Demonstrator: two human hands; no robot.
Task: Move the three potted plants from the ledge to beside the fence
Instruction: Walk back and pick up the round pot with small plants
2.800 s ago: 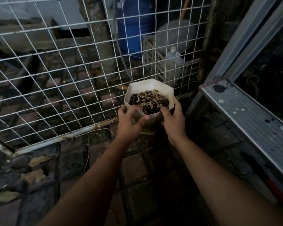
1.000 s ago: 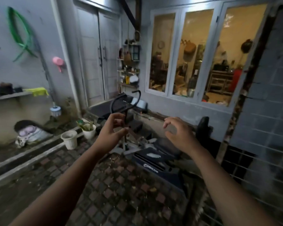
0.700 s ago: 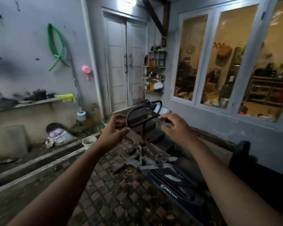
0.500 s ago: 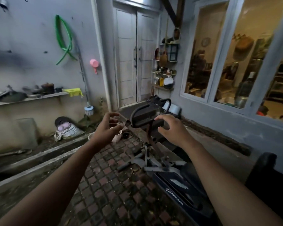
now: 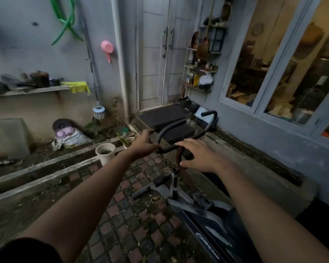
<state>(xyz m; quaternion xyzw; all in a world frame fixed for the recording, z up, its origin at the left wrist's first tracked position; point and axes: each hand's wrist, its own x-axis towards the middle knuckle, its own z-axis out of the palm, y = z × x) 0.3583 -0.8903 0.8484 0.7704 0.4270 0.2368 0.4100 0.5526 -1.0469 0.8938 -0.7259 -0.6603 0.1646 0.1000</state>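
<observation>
Two white potted plants stand on the low concrete ledge (image 5: 46, 178) at the left. The nearer pot (image 5: 105, 153) holds a little green. The farther pot (image 5: 130, 139) has long green leaves and is partly hidden behind my left hand (image 5: 143, 143). My left hand is held out in the air with loosely curled fingers and holds nothing. My right hand (image 5: 198, 156) is stretched forward, palm down, fingers apart, also with nothing in it. The fence and the third pot are out of view.
An exercise machine with a curved black handlebar (image 5: 209, 120) and a dark base (image 5: 209, 226) stands right ahead on the brick paving (image 5: 125, 221). A sack (image 5: 75, 138) lies beyond the ledge. A door (image 5: 160, 54), a shelf rack (image 5: 201, 69) and a window (image 5: 273, 63) lie further on.
I held a white pot with both hands at the wire fence; now both hands hold nothing, and I have turned and moved closer to the ledge with two pots.
</observation>
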